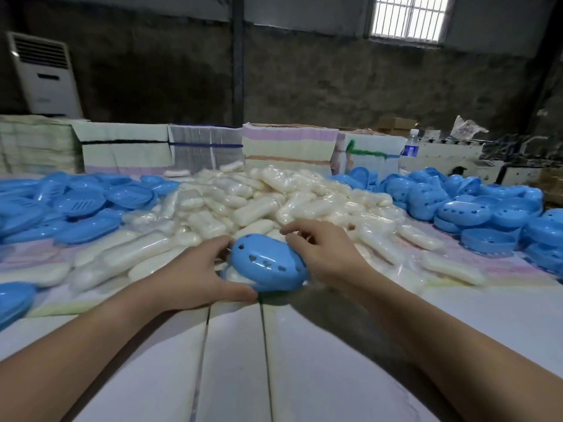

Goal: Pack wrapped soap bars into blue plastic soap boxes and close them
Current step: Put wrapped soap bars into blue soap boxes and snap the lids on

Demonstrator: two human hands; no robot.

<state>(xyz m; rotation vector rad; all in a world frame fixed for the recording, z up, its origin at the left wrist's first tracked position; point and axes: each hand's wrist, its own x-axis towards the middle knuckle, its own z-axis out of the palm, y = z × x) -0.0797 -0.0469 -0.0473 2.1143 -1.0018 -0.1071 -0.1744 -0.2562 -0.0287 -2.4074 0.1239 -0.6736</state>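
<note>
While the perforated blue soap box half (266,263) is being seated over the wrapped soap bar (239,277), even pressure should be kept along both long edges so that the rim catches all round. The box is gripped by curled fingers (224,243) of the left hand (195,275) and by the right hand (323,254), at the near edge of the soap pile (259,199) on the counter (231,360).
</note>
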